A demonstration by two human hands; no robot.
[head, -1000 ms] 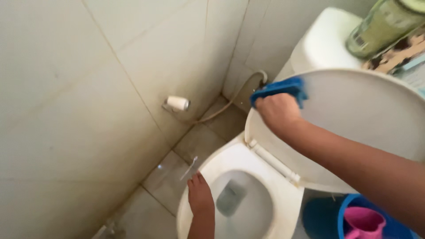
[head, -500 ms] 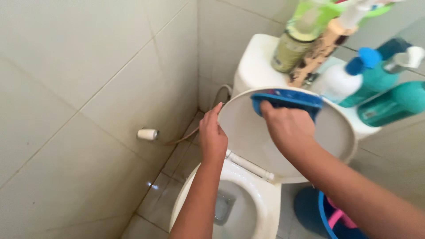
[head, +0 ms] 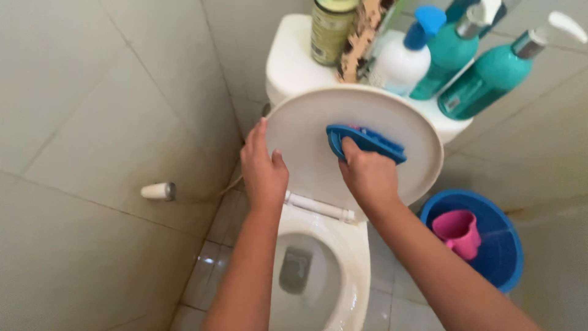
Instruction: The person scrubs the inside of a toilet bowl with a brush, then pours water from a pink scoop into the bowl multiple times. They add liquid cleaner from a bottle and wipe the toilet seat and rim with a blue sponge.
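At centre frame the right hand (head: 369,175) grips a blue brush (head: 362,140), pressing it flat against the raised toilet lid (head: 306,135). The left hand (head: 263,170) rests on the lid's left edge, fingers extended. Bottles (head: 484,76) stand on the tank (head: 288,58) at top; a blue bucket (head: 499,251) holding a pink cup (head: 458,232) sits at lower right.

left hand (head: 263,168): bare, no ring or watch | right hand (head: 369,178): bare | forearms: sleeveless
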